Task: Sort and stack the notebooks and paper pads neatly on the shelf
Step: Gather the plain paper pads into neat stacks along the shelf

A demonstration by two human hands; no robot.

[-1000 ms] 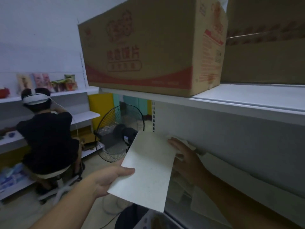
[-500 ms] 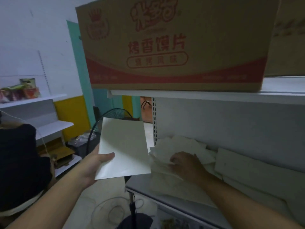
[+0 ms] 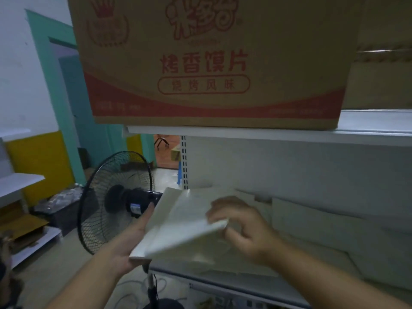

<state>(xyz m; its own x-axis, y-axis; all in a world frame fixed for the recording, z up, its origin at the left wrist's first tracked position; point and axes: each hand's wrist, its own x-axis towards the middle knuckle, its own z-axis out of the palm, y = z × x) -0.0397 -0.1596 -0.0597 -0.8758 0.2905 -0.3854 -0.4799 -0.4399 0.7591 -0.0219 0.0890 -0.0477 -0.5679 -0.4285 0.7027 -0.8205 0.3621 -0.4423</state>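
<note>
Left hand (image 3: 130, 246) is under the white paper pad (image 3: 182, 226), palm up at the pad's near left corner, thumb laid along its left edge. That grip is closed on the pad, no doubt about it. Right hand (image 3: 244, 226) is on the far side of the same pad, fingers curled over its right edge with the thumb tucked just below the corner. It's motion-blurred, but that grip reads as a pinch on the pad too.

The pad itself sits tilted between the two hands, left edge higher and turned up toward the camera, hanging over the left end of the shelf (image 3: 223, 284) and partly out past its edge. Beneath and to the right, more pale paper pads (image 3: 316, 221) lie flat on the shelf in loose, overlapping layers against the back panel.

Overhead, a big cardboard box (image 3: 211, 63) with red Chinese lettering sits on the upper shelf (image 3: 367, 121), with a second box (image 3: 383, 74) just beside it on the right. Off to the left, a black standing fan (image 3: 116, 201) stands on the floor, close behind the left hand.
</note>
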